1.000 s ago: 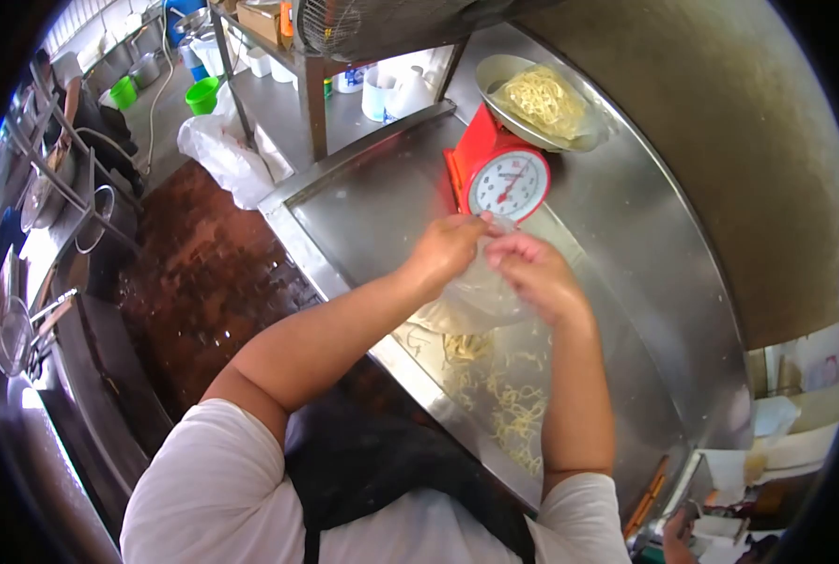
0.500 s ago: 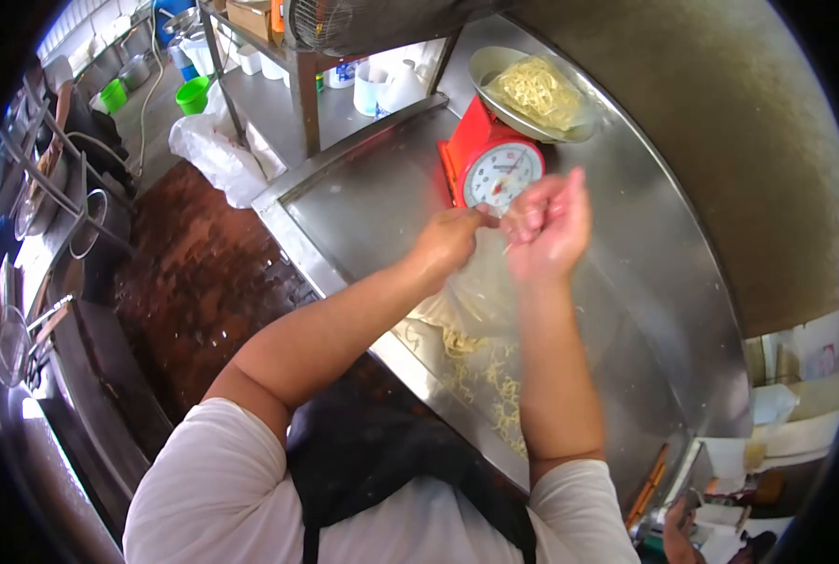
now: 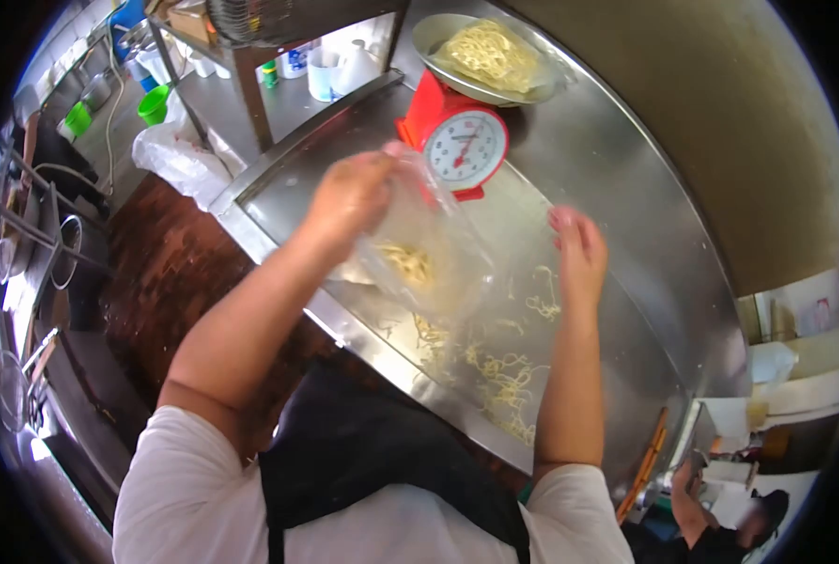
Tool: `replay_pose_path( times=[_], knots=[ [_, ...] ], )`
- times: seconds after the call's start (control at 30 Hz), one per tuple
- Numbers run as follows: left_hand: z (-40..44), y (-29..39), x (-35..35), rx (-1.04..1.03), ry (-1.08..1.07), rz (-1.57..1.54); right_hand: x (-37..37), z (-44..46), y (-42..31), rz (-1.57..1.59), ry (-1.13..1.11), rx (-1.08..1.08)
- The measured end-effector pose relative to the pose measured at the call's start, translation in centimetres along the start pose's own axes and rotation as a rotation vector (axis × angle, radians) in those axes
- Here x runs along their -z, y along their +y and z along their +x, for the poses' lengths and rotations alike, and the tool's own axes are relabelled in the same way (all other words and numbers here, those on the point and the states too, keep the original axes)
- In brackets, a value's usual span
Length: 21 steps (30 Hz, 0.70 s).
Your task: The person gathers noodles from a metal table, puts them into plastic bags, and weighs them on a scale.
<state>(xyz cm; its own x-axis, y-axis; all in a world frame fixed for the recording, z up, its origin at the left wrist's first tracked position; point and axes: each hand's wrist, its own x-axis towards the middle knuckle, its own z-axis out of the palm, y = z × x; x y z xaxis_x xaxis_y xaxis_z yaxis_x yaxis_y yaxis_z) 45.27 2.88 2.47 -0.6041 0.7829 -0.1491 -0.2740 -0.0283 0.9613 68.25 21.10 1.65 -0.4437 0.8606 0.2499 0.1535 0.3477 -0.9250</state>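
Note:
My left hand [image 3: 354, 193] grips the top of a clear plastic bag [image 3: 466, 254], which hangs over the steel table [image 3: 344, 160]. Pale noodles [image 3: 405, 266] show through the bag; whether they lie inside or behind it I cannot tell. To the right, apart from the bag, my right hand [image 3: 579, 254] is raised with its fingers curled together; anything between them is hidden. Beyond both hands stands a red dial scale [image 3: 464, 148]. Its metal pan [image 3: 429, 42] bears a bagged heap of noodles [image 3: 495, 56]. Loose noodle strands [image 3: 509, 381] are scattered below my hands.
A raised metal rim [image 3: 297, 291] borders the table's near left. A shelf post [image 3: 250, 99] and white jugs [image 3: 326, 73] stand at the back left. Another person [image 3: 701, 512] is at lower right. Reddish wet floor [image 3: 170, 254] lies left.
My hands have moved apart from in front of the dial. The left has gone left, holding up the bag; the right has dropped slightly and its fingers have curled. The view has shifted too.

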Motion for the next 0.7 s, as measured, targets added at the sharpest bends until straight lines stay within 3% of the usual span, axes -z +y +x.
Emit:
replay_pose_path(
  times=[0.1,0.17,0.23,0.33,0.4,0.53,0.6,0.7],
  knots=[
    [-0.8,1.0,2.9,0.014,0.062,0.149,8.2,-5.6,14.5,-0.290,0.409,-0.098],
    [-1.2,0.6,5.1,0.045,0.070,0.156,14.6,-12.4,26.0,-0.385,0.694,-0.407],
    [-1.7,-0.9,6.8,0.051,0.208,0.155,17.4,-17.4,28.0,-0.604,0.604,-0.450],
    [-3.2,-1.5,7.4,0.090,0.291,0.120,15.1,-14.1,23.2,-1.001,0.538,-0.619],
    [-4.0,-2.0,7.5,0.118,0.348,0.089,13.7,-9.4,25.6,-1.082,0.529,-0.400],
    [-4.9,-2.3,7.3,0.135,0.375,-0.001,7.0,-0.7,25.6,-0.773,0.106,-0.292],
    [-5.0,-2.4,6.9,0.113,0.425,-0.021,1.0,-1.0,25.5,-0.718,0.038,0.037],
    [-5.0,-2.6,7.0,0.089,0.448,-0.023,-6.1,-3.8,23.0,-0.530,-0.232,0.209]
  ],
)
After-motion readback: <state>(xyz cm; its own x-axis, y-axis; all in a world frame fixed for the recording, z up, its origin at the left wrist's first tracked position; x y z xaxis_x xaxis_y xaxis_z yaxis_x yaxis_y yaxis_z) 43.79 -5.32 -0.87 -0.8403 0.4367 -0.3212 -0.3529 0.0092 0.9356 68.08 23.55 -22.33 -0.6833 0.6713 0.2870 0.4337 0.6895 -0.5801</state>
